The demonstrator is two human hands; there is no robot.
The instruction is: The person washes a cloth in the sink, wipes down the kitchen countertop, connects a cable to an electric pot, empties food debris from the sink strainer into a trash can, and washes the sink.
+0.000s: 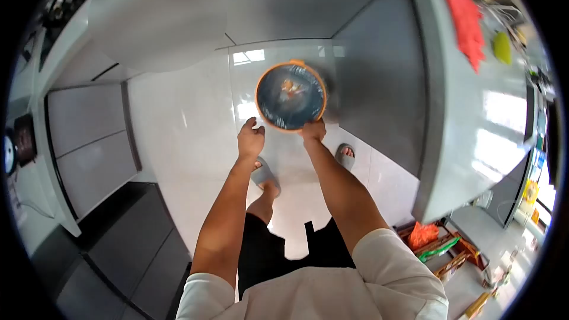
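Note:
A round bin with an orange rim and a dark plastic liner stands on the pale tiled floor, with some small scraps at its bottom. My right hand grips the rim of the bin at its near right side. Just left of the bin's near edge is my left hand, its fingers curled close together near the thumb. Whether anything is between those fingers is too small to tell.
Grey cabinets stand right of the bin under a pale counter bearing a red cloth and a green item. More cabinets line the left. A wooden rack with bags is at lower right. My slippered feet are below the bin.

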